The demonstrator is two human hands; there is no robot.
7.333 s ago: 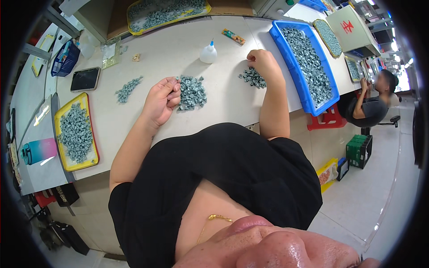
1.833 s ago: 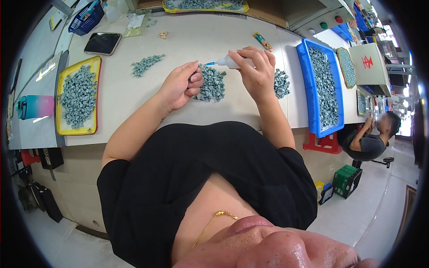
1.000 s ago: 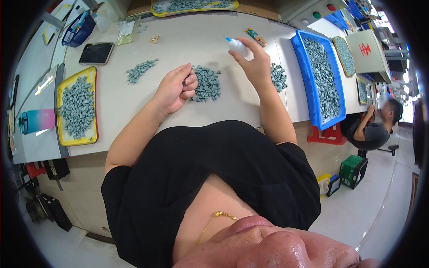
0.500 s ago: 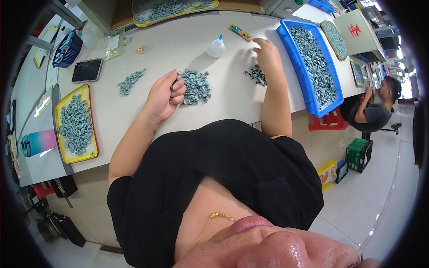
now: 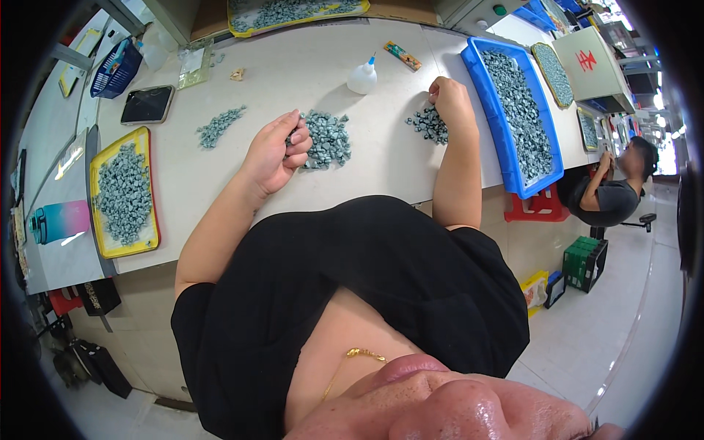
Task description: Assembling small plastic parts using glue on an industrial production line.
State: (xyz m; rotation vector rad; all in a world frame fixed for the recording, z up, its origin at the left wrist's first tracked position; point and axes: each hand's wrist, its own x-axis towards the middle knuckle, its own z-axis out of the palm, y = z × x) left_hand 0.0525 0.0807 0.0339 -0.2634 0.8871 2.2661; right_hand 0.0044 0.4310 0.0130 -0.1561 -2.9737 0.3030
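Grey-green small parts everywhere on the white bench [image 5: 220,172]. Left hand [image 5: 273,152] sits palm-up-ish at the left edge of the middle pile [image 5: 328,138], fingers curled in, grip closed loosely around a piece or two; exactly what's pinched I can't tell. Right hand [image 5: 451,99] rests on top of the smaller pile [image 5: 427,123] to the right, fingers bent down into it, grip together on the parts beneath; the held piece is hidden by the knuckles.

Glue bottle [image 5: 362,76], white with a blue tip, stands upright on the bench between the two hands and farther back, touched by neither. Small striped stick-like item [image 5: 402,55] lies just beyond it.

Blue bin [image 5: 491,110] full of the same parts sits just right of the right hand, running toward the bench edge. Third loose pile [image 5: 218,126] is left of the left hand, well apart from it. Yellow tray [image 5: 99,220] loaded with parts is near the left bench edge; another yellow tray [image 5: 242,29] at the far side. Dark tablet [image 5: 147,104] lies flat beyond the yellow tray, blue wire basket [image 5: 116,70] behind that.

Another person [image 5: 612,191] in a dark shirt sits at the far right, past the bench end, hands up at a separate station.
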